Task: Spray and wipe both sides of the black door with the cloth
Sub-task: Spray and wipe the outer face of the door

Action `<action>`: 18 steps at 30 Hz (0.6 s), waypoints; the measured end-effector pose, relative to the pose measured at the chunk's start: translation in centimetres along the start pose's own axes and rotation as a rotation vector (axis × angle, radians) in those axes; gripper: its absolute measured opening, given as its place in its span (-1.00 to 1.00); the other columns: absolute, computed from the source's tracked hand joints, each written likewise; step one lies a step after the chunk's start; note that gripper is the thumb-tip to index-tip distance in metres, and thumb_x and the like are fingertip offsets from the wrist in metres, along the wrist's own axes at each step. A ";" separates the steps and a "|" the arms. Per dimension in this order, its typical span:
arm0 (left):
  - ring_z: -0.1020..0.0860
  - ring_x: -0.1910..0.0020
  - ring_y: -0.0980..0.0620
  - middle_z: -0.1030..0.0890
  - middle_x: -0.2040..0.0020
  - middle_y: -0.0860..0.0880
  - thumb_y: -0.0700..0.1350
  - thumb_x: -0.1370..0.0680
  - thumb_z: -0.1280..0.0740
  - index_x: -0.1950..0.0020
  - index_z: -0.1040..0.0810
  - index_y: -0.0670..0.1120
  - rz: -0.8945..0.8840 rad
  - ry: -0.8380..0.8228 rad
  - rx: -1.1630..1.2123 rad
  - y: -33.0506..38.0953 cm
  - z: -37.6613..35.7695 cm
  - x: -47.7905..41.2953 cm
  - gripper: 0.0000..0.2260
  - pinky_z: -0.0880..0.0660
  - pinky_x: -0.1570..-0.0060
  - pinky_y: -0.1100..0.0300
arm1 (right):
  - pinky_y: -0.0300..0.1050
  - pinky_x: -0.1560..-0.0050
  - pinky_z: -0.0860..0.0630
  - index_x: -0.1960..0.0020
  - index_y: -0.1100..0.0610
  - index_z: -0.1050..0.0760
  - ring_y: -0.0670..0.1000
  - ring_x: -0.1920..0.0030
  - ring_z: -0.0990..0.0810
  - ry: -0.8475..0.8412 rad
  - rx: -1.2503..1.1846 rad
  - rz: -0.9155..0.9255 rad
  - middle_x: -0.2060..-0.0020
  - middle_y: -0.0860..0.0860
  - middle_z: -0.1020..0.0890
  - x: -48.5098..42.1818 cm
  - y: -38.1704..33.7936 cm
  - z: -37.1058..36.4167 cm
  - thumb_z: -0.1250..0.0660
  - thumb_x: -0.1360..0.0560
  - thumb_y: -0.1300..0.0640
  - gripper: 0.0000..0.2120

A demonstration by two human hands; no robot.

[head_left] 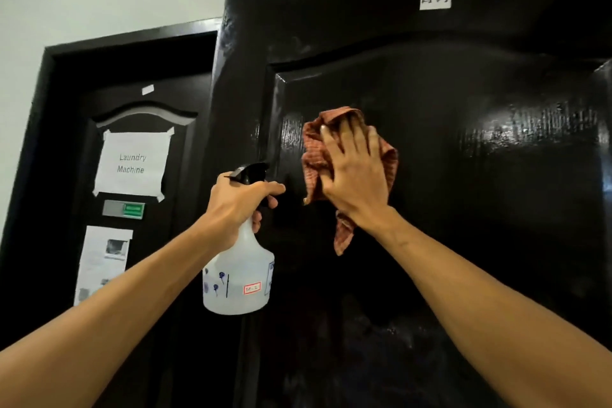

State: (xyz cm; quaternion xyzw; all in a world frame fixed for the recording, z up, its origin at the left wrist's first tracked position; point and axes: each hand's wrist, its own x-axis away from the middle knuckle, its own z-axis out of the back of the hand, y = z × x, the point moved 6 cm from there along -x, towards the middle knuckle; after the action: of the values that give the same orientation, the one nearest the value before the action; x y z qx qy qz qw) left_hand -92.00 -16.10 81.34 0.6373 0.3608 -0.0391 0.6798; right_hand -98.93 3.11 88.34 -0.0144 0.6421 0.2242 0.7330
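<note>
the black door fills the right and middle of the view, seen from close up and a little below. the right hand lies flat on its raised upper panel, fingers spread and straight, pressing a reddish checked cloth against the glossy surface; a tail of the cloth hangs below the wrist. that grip is open, a flat press and not a clutch. the left hand has its grip closed round the neck of a white spray bottle with a black trigger head, nozzle pointing at the door, index finger lying along the trigger. the bottle hangs just left of the cloth, near the door's left edge, not touching the panel as far as i can tell.

as for progress, i would judge this face to be mid-wipe: the upper right of the panel shines with streaky highlights that may be wet spray or only gloss, and a dull haze shows near the top rail. the lower half is too dark to judge. the other side of the door is out of view, so it counts as not yet shown done.

to the left stands a second dark door carrying a paper sign reading "laundry machine", a small green plate and another printed sheet below.
</note>
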 end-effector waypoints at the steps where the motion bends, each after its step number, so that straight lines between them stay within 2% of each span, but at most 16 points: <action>1: -0.39 0.54 0.04 -0.72 0.21 -0.21 -0.12 -0.47 -0.58 0.05 -0.71 -0.29 0.002 0.004 -0.003 -0.2 0.3 0.0 -0.77 -0.41 0.49 0.17 | 0.26 -0.60 0.06 -0.63 0.04 -0.20 0.22 -0.62 -0.06 -0.019 0.002 0.056 -0.60 0.21 -0.19 -0.4 -1.5 -0.4 -0.15 -0.50 -0.14 -0.28; 6: -0.42 0.53 -0.01 -0.71 0.14 -0.28 -0.13 -0.44 -0.61 -0.04 -0.67 -0.26 0.022 0.089 0.025 -2.6 4.6 -0.8 -0.71 -0.42 0.47 0.16 | 0.23 -0.60 0.05 -0.55 0.08 -0.34 0.21 -0.59 -0.17 -0.133 -0.019 0.333 -0.55 0.19 -0.31 2.6 -11.4 -4.7 -0.18 -0.51 -0.10 -0.37; 8: -0.43 0.53 0.00 -0.67 0.19 -0.25 -0.12 -0.39 -0.64 -0.10 -0.65 -0.24 0.042 0.094 0.035 -3.5 4.8 -0.6 -0.63 -0.43 0.48 0.16 | 0.20 -0.61 0.07 -0.53 0.07 -0.36 0.20 -0.59 -0.17 -0.161 0.024 0.445 -0.55 0.19 -0.31 4.8 -11.7 -5.4 -0.21 -0.54 -0.11 -0.41; 10: -0.44 0.55 0.01 -0.69 0.20 -0.23 -0.13 -0.40 -0.64 -0.08 -0.67 -0.25 0.057 0.065 0.018 -4.0 4.0 0.2 -0.66 -0.43 0.48 0.17 | 0.19 -0.62 0.07 -0.54 0.08 -0.35 0.19 -0.59 -0.19 -0.164 0.043 0.486 -0.56 0.19 -0.30 6.8 -9.8 -5.0 -0.20 -0.55 -0.12 -0.40; 14: -0.41 0.52 0.03 -0.73 0.15 -0.20 -0.14 -0.46 -0.59 0.01 -0.70 -0.19 0.049 -0.026 0.008 -3.5 0.8 2.1 -0.82 -0.42 0.45 0.16 | 0.22 -0.60 -0.02 -0.62 0.06 -0.23 0.19 -0.61 -0.15 -0.099 0.058 0.348 -0.59 0.20 -0.24 8.8 -1.4 -1.9 -0.26 -0.50 -0.09 -0.28; 18: -0.39 0.53 0.03 -0.71 0.21 -0.12 -0.16 -0.47 -0.58 0.04 -0.71 -0.19 0.064 -0.160 0.029 -3.4 -4.9 4.5 -0.85 -0.38 0.48 0.18 | 0.24 -0.61 0.02 -0.66 0.01 -0.11 0.15 -0.65 -0.01 -0.049 0.044 0.052 -0.62 0.16 -0.15 12.6 9.7 2.2 -0.27 -0.48 -0.03 -0.22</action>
State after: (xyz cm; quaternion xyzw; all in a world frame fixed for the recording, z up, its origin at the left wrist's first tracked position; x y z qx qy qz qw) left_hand -92.52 -10.52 76.43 0.6530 0.2841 -0.0737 0.6982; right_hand -99.32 16.39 79.34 0.0239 0.6288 0.2291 0.7427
